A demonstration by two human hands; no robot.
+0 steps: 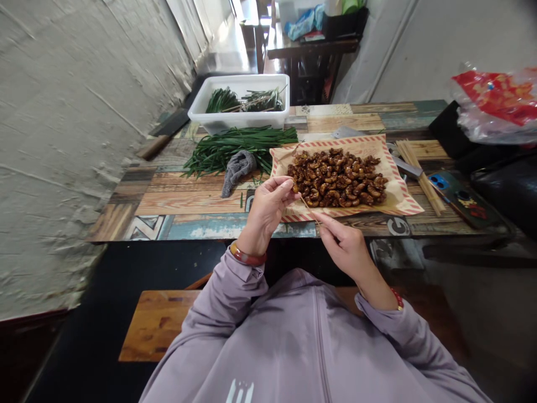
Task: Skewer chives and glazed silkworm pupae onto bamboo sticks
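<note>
My left hand point(272, 207) is closed in a pinch on a small brown curled food piece point(295, 188), which looks like those in the pile. Between my two hands runs a thin wooden skewer point(309, 209), its far end at the piece. The fingers of my right hand point(342, 242) grip the skewer's near end. Just beyond my hands, a heap of glossy dark brown curled pieces point(335, 176) lies on a sheet of brown paper with a red striped border point(400, 193).
Long green chives point(243, 146) and a grey cloth point(239, 169) lie left of the paper. Behind stands a white tub point(239, 118) with more greens. A cleaver point(163, 131) rests by the wall. Skewers point(422, 176), a knife point(406, 166) and a phone point(461, 196) are at right.
</note>
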